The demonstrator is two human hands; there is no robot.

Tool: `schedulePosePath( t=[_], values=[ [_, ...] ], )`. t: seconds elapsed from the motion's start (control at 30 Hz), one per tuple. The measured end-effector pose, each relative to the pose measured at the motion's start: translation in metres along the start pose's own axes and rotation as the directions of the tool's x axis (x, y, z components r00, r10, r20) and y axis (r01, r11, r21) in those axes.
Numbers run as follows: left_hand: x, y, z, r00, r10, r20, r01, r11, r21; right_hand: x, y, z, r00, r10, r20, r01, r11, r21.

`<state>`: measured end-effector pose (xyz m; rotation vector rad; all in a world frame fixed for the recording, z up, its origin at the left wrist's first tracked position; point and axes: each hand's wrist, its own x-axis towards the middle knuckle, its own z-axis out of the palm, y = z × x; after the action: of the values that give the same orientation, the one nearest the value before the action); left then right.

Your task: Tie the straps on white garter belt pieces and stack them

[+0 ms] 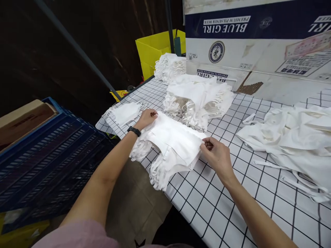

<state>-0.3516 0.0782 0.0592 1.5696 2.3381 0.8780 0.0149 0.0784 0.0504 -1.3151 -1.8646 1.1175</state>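
A stack of white cloth masks (173, 144) with ear loops lies at the near edge of a table with a black-and-white grid cover (232, 203). My left hand (147, 118), a black band on its wrist, rests at the stack's far left corner with fingers curled onto the top piece. My right hand (217, 155) pinches the stack's right edge with fingers closed.
More white mask piles sit behind (199, 100) and far back (169, 67), a small one (126, 113) at the left corner, and loose white cloth (294, 137) at right. A Blue Girl cardboard box (258, 44) stands at the back. Blue plastic crates (49, 155) stand left, below the table.
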Motion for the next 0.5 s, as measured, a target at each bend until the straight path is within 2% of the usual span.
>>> schedulePosePath(
  t=[0.1, 0.3, 0.37, 0.5],
  values=[
    [-0.004, -0.003, 0.0, 1.0, 0.011, -0.007, -0.01, 0.999, 0.033, -0.008, 0.003, -0.001, 1.0, 0.004, 0.012, -0.004, 0.999, 0.044],
    [-0.005, -0.006, -0.001, 1.0, 0.021, -0.021, -0.019, 0.995, 0.102, -0.018, 0.002, 0.002, 0.992, -0.11, 0.066, 0.107, 0.993, 0.045],
    [-0.005, -0.007, -0.001, 0.999, 0.013, -0.035, -0.009, 0.994, 0.112, -0.014, 0.0, -0.001, 0.993, -0.093, 0.077, 0.088, 0.994, 0.072],
    [-0.003, -0.007, -0.001, 0.998, -0.025, -0.066, 0.029, 0.997, 0.066, 0.012, 0.0, -0.012, 0.998, 0.032, 0.055, -0.039, 0.992, 0.121]
  ],
)
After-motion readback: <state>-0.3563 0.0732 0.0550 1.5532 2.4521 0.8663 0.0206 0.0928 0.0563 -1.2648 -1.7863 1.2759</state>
